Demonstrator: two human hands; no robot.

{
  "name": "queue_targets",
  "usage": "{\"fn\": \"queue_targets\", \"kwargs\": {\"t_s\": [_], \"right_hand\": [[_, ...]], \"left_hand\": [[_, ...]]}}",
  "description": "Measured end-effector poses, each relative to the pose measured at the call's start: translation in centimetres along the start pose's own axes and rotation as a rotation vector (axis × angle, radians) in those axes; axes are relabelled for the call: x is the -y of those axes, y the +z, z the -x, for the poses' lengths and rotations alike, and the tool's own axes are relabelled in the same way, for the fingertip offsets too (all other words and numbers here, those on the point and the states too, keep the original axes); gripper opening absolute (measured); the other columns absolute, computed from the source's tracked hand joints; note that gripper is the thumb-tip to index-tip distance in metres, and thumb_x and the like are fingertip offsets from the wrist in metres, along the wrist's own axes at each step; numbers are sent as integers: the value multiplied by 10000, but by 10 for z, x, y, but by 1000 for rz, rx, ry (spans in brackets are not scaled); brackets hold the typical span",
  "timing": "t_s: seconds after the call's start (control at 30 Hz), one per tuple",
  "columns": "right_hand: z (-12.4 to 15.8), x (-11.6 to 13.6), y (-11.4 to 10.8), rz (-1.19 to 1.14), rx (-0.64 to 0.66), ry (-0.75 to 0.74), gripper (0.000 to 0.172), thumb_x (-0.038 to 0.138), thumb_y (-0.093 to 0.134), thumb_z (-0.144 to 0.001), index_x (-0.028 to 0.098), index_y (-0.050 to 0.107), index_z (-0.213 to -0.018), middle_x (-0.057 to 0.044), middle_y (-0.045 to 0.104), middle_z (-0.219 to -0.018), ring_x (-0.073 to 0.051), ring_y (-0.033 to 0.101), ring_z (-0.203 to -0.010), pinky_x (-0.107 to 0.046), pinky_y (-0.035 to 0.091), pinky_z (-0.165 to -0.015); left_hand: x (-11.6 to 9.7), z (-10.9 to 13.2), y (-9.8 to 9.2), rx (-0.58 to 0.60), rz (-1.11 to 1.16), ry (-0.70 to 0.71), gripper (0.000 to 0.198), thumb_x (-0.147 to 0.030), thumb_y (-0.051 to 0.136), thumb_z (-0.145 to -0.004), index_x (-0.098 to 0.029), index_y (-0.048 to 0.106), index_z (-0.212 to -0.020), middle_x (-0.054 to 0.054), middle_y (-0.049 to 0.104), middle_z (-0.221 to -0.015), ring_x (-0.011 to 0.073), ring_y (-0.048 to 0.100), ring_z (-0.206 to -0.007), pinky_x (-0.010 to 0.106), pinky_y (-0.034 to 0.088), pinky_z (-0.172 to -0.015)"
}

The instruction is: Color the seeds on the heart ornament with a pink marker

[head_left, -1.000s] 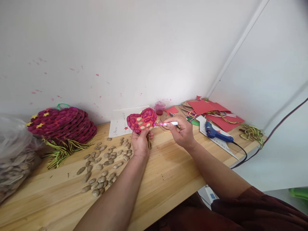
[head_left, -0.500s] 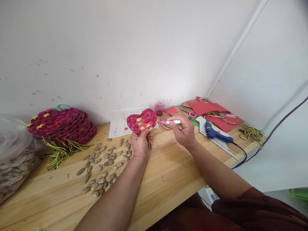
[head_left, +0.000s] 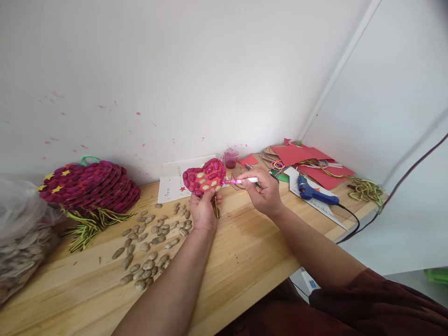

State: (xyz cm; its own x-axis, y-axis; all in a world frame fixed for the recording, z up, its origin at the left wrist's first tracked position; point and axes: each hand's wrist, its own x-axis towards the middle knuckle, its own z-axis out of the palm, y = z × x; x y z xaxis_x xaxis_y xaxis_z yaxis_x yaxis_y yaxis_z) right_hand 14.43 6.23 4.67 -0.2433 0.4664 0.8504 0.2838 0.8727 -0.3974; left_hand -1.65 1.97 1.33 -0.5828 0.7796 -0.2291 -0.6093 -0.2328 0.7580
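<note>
My left hand (head_left: 203, 210) grips a heart-shaped craft piece (head_left: 199, 176) by its lower end, holding it above the table. Peanut shells cover its red face, most of them painted magenta and several still pale near the bottom. A dark tassel (head_left: 217, 209) hangs below my fingers. In my right hand (head_left: 263, 190) is a white-handled paintbrush (head_left: 249, 180), pinched between thumb and fingers. Its magenta-stained tip meets the heart's lower right edge, though whether it presses on a shell is too small to tell. Behind the hands stands a clear cup of magenta paint (head_left: 231, 159).
Loose peanuts (head_left: 159, 238) lie scattered on the wooden table (head_left: 238, 280). At left are a stack of finished magenta hearts (head_left: 101, 184) and a plastic bag of peanuts (head_left: 24, 252). A blue glue gun (head_left: 317, 193), its cord, and red card (head_left: 297, 156) occupy the right side.
My right hand and the brush have shifted slightly left and down along the heart's right edge. My left hand keeps its hold on the heart. The view has moved a little.
</note>
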Motion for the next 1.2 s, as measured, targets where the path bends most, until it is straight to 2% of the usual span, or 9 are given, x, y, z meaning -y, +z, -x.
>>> {"fn": "queue_targets", "kwargs": {"t_s": [0.53, 0.7, 0.83, 0.97, 1.2], "right_hand": [[-1, -2, -1, 25, -30, 34, 177, 324, 613, -1045, 256, 756, -966, -46, 804, -886, -225, 698, -849, -426, 547, -855], [-1, -2, -2, -11, 10, 23, 179, 329, 619, -1041, 247, 758, -965, -46, 797, -866, -220, 694, -821, -420, 552, -841], [-2, -3, -4, 3, -44, 31, 171, 316, 616, -1045, 249, 752, -965, -48, 796, -881, -224, 698, -845, -421, 545, -852], [-1, -3, -3, -20, -16, 44, 186, 336, 611, -1046, 248, 756, -970, -44, 790, -862, -219, 688, -828, -415, 554, -842], [-3, -1, -3, -18, -45, 33, 175, 327, 620, -1041, 249, 757, -967, -46, 784, -854, -221, 677, -833, -408, 552, -827]], "left_hand": [[6, -6, -5, 50, 3, 30, 391, -255, 840, -529, -198, 625, -851, -16, 680, -701, 107, 584, -485, 195, 388, -463], [4, -5, -5, 31, 18, 11, 395, -244, 833, -522, -195, 619, -850, -21, 662, -679, 111, 574, -479, 203, 379, -471], [2, -5, -5, 24, 3, -9, 376, -240, 833, -557, -199, 601, -849, -27, 650, -679, 108, 574, -488, 206, 381, -494], [1, -4, -5, 15, 7, -7, 365, -226, 834, -568, -202, 596, -844, -38, 640, -684, 105, 576, -501, 213, 387, -507], [-6, 1, -2, 41, 55, -119, 292, -160, 794, -584, -184, 633, -827, -12, 677, -725, 91, 562, -517, 210, 390, -499]]}}
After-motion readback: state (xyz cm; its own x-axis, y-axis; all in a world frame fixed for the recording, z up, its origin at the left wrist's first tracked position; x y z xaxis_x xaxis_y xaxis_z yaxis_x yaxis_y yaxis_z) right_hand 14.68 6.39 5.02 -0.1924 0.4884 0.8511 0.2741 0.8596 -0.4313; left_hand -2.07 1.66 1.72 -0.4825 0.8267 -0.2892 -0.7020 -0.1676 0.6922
